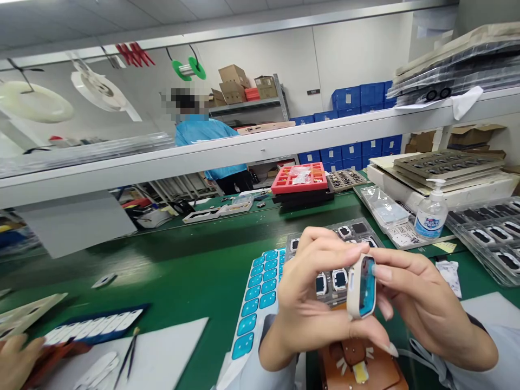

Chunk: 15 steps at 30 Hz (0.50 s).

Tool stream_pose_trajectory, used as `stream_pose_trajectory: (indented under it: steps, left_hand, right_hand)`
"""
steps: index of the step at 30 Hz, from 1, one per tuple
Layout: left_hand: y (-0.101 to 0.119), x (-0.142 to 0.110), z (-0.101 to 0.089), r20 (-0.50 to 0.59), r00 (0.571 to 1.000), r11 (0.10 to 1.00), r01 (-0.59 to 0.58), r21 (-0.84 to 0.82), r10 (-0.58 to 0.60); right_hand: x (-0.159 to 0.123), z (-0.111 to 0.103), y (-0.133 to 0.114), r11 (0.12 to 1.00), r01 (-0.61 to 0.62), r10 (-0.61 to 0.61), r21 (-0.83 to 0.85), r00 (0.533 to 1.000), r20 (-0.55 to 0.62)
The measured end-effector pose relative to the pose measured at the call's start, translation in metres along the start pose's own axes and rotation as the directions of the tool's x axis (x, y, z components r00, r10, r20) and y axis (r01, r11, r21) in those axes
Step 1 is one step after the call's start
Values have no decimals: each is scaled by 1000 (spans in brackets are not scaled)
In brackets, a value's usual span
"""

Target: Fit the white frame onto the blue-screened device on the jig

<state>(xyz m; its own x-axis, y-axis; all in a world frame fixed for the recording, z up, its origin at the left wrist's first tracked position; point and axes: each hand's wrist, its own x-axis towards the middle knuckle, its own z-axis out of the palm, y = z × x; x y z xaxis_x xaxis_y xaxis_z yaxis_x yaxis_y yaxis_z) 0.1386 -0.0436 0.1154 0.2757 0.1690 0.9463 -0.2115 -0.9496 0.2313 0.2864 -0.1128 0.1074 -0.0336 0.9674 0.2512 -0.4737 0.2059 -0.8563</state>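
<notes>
My left hand (312, 298) pinches a small white rounded device casing (354, 290) between thumb and fingers, tilted with its face to the right. A glossy blue film (368, 292) covers that face. My right hand (418, 287) is closed at the casing's right side, its thumb pressing on the film near the upper edge. Its other fingertips are partly hidden behind the casing. To the left of my hands lies a sheet of blue film stickers (252, 300). Behind them is a clear tray (361, 230) with several casings, and below them a brown pouch (365, 365).
A hand-sanitizer bottle (431, 214) and stacked trays (493, 244) stand at the right. Red trays (299, 177) lie further back. At the left are tweezers (129, 357), a white mat (174, 352) and another person's hand (18, 357). A shelf beam (260, 149) crosses ahead.
</notes>
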Motion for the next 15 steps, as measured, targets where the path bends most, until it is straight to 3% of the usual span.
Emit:
stream_pose_trajectory:
  steps: [15]
  left_hand:
    - [5, 2, -3, 59, 988, 969, 152, -195, -143]
  right_hand:
    - [-4, -4, -3, 994, -25, 29, -110, 999, 31]
